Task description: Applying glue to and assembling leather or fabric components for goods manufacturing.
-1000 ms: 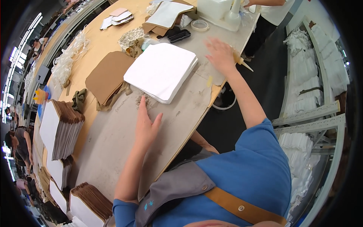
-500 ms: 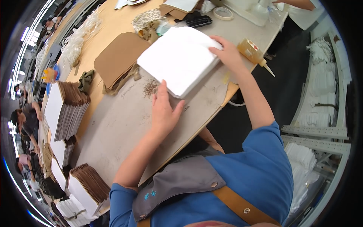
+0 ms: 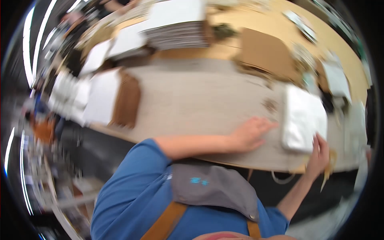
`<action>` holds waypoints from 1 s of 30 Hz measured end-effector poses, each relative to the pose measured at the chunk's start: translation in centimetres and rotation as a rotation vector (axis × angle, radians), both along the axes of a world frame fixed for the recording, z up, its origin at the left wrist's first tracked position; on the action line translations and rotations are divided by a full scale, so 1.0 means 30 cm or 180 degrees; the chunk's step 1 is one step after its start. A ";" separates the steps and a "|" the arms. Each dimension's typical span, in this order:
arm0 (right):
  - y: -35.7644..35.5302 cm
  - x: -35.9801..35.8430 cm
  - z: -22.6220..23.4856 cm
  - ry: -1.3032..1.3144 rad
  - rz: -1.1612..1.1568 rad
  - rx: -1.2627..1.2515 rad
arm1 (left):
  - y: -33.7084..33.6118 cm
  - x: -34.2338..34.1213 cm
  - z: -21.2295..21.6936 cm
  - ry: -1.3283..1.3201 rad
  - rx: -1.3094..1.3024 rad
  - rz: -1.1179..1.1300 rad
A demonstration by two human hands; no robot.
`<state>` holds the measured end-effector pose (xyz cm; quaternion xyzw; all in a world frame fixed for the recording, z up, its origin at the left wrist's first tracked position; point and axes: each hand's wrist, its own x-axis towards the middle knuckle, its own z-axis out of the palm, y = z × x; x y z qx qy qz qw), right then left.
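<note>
A thick stack of white sheets (image 3: 305,120) lies on the grey-covered table at the right. Just left of it, my left hand (image 3: 250,135) hovers over or rests on the tabletop, fingers stretched toward the stack but apart from it. My right hand (image 3: 319,155) is at the stack's near right corner, its fingers extended and at or touching the edge. Nothing shows in either palm. Small brown scraps (image 3: 270,105) lie between the white stack and a pile of brown sheets (image 3: 266,52). Motion blurs the picture.
White-topped stacks with brown edges stand at the far middle (image 3: 176,16) and at the left (image 3: 105,96). A yellowish bottle (image 3: 331,162) sits beside my right hand. The table's near edge (image 3: 224,163) runs in front of me. Other people are at the far left.
My view has swung to the left. My left hand has come away from the white stack's corner, and my right hand now sits at its near right corner.
</note>
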<state>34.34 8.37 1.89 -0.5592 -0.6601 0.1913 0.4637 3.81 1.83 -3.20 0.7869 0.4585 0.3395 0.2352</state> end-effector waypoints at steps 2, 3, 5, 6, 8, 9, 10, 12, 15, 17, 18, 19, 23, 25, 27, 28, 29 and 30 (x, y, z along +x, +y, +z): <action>-0.025 -0.118 0.059 -0.0081 0.0445 0.0269 | -0.030 -0.055 0.014 -0.0088 0.0083 0.0428; -0.061 -0.141 0.094 -0.0112 0.0558 0.0276 | -0.039 -0.071 0.034 -0.0407 -0.0012 0.0250; -0.066 -0.222 0.097 0.0696 0.1113 -0.0408 | -0.091 -0.141 0.038 -0.0654 -0.0072 0.0357; -0.077 -0.287 0.115 0.0686 0.1228 -0.0417 | -0.110 -0.175 0.042 -0.0753 -0.0067 0.0496; -0.104 -0.444 0.177 0.0776 0.1859 -0.0451 | -0.114 -0.227 0.041 -0.0880 -0.0006 0.0657; -0.132 -0.526 0.225 0.1187 0.2384 -0.0765 | -0.115 -0.257 0.020 -0.0972 0.0116 0.0730; -0.172 -0.607 0.267 0.1200 0.2737 -0.0883 | -0.113 -0.288 -0.004 -0.1059 0.0238 0.0788; -0.245 -0.742 0.348 0.1006 0.3526 -0.0825 | -0.112 -0.355 -0.052 -0.1022 0.0403 0.0909; -0.322 -0.867 0.451 0.1541 0.5226 -0.1678 | -0.120 -0.419 -0.033 -0.1283 0.0078 0.1005; -0.357 -0.994 0.505 0.1630 0.6193 -0.1382 | -0.121 -0.444 -0.017 -0.1600 -0.0349 0.0978; -0.386 -1.009 0.506 0.1960 0.6352 -0.1646 | -0.114 -0.452 -0.025 -0.1608 -0.0390 0.0945; -0.412 -1.014 0.499 0.2304 0.6457 -0.1907 | -0.099 -0.445 -0.027 -0.1618 -0.0445 0.0877; -0.459 -1.189 0.442 0.3716 0.7245 -0.0953 | -0.118 -0.463 -0.035 -0.1554 -0.0385 0.0853; -0.412 -1.165 0.456 0.3239 0.7060 -0.1119 | -0.126 -0.460 -0.022 -0.1505 -0.0390 0.0785; -0.366 -1.159 0.478 0.2662 0.6588 -0.1118 | -0.125 -0.462 -0.017 -0.1524 -0.0480 0.0775; -0.342 -1.160 0.486 0.2566 0.6234 -0.0964 | -0.113 -0.455 -0.017 -0.1516 -0.0592 0.0670; -0.306 -1.138 0.475 0.2129 0.5524 -0.0819 | -0.102 -0.452 -0.044 -0.1549 -0.0608 0.0554; -0.272 -1.113 0.455 0.1697 0.4795 -0.0684 | -0.097 -0.458 -0.081 -0.1332 -0.0315 0.0694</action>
